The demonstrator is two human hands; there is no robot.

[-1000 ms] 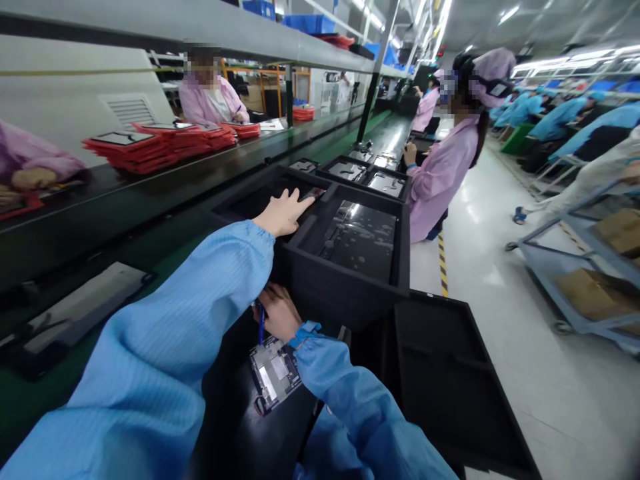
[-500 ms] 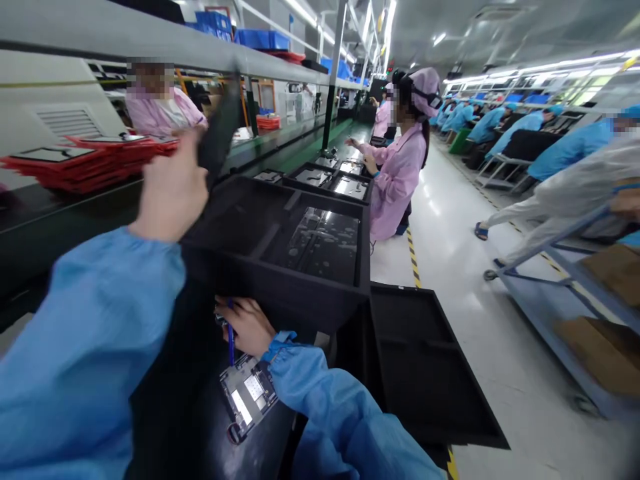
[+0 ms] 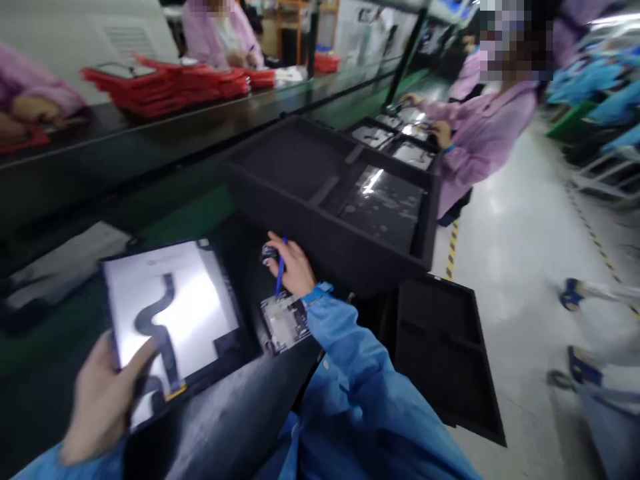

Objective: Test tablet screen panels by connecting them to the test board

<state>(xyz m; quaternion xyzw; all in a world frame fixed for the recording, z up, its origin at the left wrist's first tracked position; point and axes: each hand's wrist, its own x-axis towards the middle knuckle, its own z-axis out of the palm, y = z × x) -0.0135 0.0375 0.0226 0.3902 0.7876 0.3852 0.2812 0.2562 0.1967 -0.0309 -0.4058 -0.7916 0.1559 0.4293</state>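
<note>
My left hand (image 3: 103,393) grips the near corner of a flat panel (image 3: 170,313) with a shiny silver back, a black frame and a dark ribbon cable curving across it. The panel lies tilted over the dark bench at lower left. My right hand (image 3: 293,265) is closed on a blue pen (image 3: 281,270) and rests on the bench just in front of a black foam tray (image 3: 330,200). A small circuit board (image 3: 284,323) lies under my right wrist. The tray's left compartment shows nothing inside; its right one holds a glossy panel (image 3: 383,203).
A second black tray (image 3: 440,353) sits lower at the right, by the aisle. A person in pink (image 3: 480,127) works at further trays up the line. Stacks of red trays (image 3: 170,83) stand across the green conveyor (image 3: 190,217), with people behind them.
My left hand lifted a panel out of the tray's left compartment, swung it up and brought it down to the bench at lower left. My right hand stayed by the circuit board with the pen.
</note>
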